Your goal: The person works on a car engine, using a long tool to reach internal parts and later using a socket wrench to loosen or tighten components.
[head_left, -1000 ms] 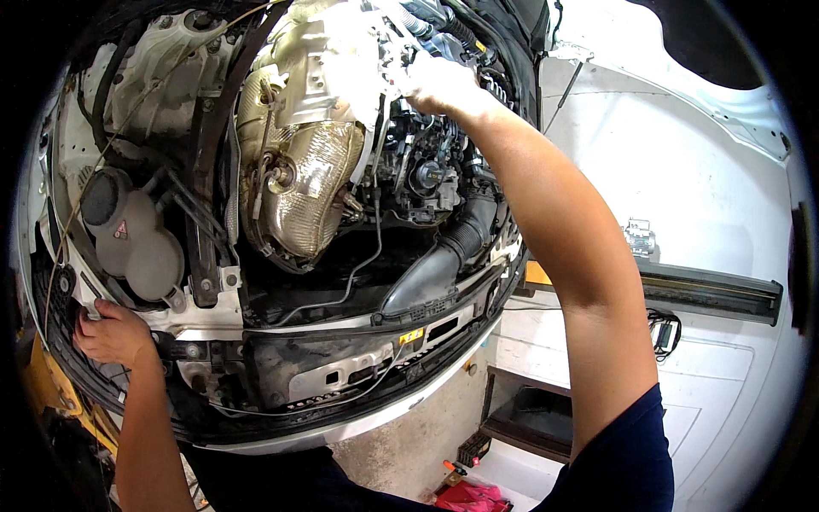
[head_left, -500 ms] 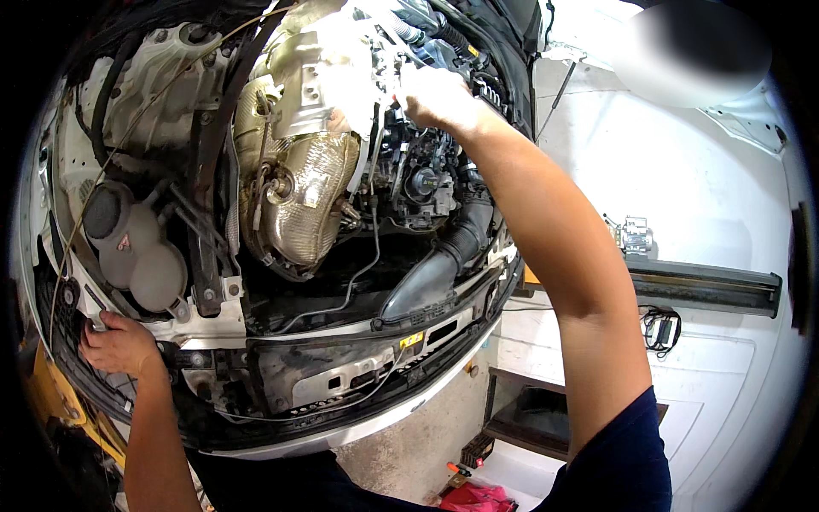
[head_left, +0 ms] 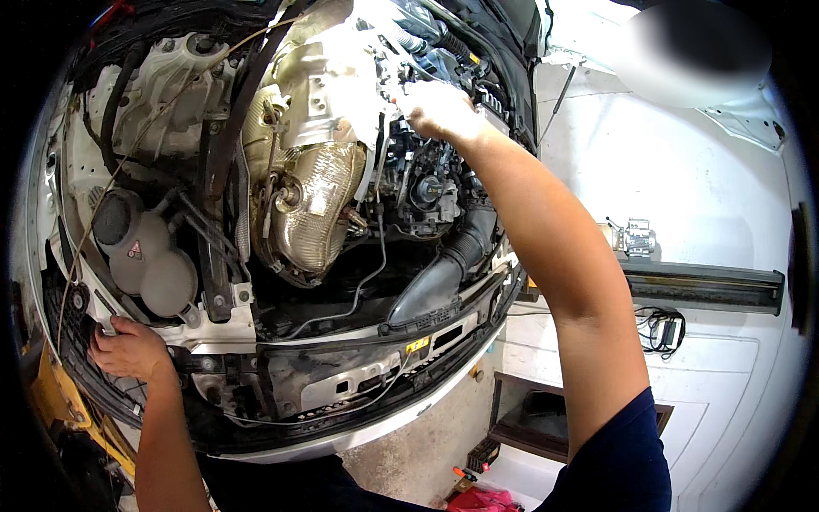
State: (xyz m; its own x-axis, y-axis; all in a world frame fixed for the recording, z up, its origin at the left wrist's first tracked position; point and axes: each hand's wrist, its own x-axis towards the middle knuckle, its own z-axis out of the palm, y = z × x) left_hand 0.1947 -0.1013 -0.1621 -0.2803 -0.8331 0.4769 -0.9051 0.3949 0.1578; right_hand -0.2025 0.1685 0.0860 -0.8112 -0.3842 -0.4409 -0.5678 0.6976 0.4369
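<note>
My right arm reaches into a car's engine bay. My right hand (head_left: pixel 439 111) is curled among glare-lit fittings beside a silvery heat shield (head_left: pixel 316 85) at the upper middle; what its fingertips hold is hidden. Below the shield is a crinkled gold metal housing (head_left: pixel 316 222), and right of that the dark engine parts (head_left: pixel 431 192). My left hand (head_left: pixel 130 348) has its fingers bent over the front edge of the bay (head_left: pixel 107 309) at lower left, below a grey double-lobed reservoir (head_left: pixel 162 282).
A black intake duct (head_left: pixel 426 286) runs to the front crossmember (head_left: pixel 299 375). At right are a white surface (head_left: pixel 682 171), a metal fixture (head_left: pixel 636 239), a dark rail (head_left: pixel 699 288) and coiled black cable (head_left: pixel 661 333). A red cloth (head_left: pixel 490 502) lies at the bottom, beside an orange-handled tool (head_left: pixel 463 473).
The engine bay sits slightly lower and further right in view. My right hand has shifted slightly downward among the fittings; my left hand stays on the front edge.
</note>
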